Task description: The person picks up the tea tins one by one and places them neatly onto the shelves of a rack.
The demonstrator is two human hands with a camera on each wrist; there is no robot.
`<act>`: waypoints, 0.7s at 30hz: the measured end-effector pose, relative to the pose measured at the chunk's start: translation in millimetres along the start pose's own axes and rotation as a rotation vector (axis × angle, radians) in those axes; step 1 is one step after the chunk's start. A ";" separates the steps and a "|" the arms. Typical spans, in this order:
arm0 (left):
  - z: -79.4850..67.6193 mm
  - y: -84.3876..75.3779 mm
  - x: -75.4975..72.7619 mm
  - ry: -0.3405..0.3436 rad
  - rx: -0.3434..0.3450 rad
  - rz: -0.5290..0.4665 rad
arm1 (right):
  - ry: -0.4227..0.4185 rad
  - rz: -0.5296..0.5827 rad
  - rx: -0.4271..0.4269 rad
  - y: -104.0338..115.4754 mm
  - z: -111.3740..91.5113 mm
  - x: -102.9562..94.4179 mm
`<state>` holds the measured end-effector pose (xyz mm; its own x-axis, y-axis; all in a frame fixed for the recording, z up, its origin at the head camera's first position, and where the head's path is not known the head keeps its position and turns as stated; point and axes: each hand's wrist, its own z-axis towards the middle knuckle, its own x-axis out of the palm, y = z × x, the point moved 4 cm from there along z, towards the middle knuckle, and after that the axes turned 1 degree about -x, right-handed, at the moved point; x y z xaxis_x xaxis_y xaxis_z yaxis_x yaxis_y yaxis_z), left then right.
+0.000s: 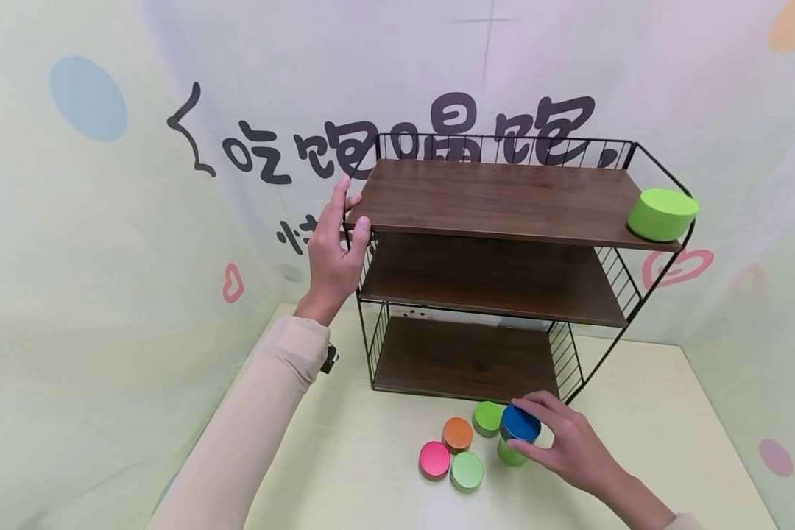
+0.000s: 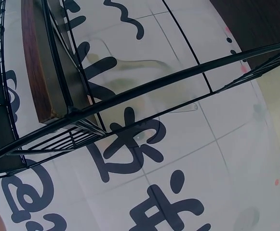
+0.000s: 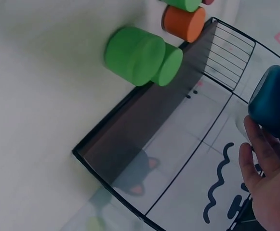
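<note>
Nearest the wearer, a person's left arm in a beige sleeve (image 1: 238,442) reaches forward over the pale wooden counter (image 1: 344,456). On the other side, the right hand (image 1: 573,442) has its grip clamped on a dark blue round-topped cylinder (image 1: 520,425), thumb and fingers on its sides, held up off the counter. Below and beside it stand five short cylinders: a glossy pink cylinder (image 1: 434,459), a pale green cylinder (image 1: 467,471), an orange cylinder (image 1: 457,434), a bright green cylinder (image 1: 511,454) partly hidden under the blue one, and a second bright green cylinder (image 1: 486,417) close to the rack. Behind them rises a three-tier rack of brown wood-grain boards and black wire (image 1: 497,202); the left hand (image 1: 334,258) has its grip closed about the upper left corner, thumb at the front. At the right end of the top board sits a wide lime-green round container (image 1: 662,215). The work looks barely begun: one piece is up on the rack, the blue one is in hand, five stand on the counter, and both lower boards carry nothing visible. Farthest back hangs a whitish wall covering with dark brushed lettering (image 1: 453,121).
</note>
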<state>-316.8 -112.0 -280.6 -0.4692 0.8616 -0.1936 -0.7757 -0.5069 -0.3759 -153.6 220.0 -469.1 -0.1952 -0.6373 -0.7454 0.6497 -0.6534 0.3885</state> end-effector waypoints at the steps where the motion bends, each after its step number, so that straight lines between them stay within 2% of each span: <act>1: 0.0 0.3 0.3 0.001 0.001 -0.001 | -0.005 0.004 0.006 -0.3 1.2 -2.2; 13: 0.8 -0.4 0.5 0.001 0.000 -0.007 | -0.051 0.056 0.007 -2.9 16.3 -28.1; 21: -0.2 -0.1 0.8 0.006 -0.010 -0.004 | -0.035 0.008 0.008 -0.9 28.2 -41.2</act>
<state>-317.0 -111.2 -280.9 -0.4640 0.8636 -0.1973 -0.7732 -0.5035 -0.3855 -166.9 235.3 -423.4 -0.2162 -0.6565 -0.7227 0.6457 -0.6513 0.3985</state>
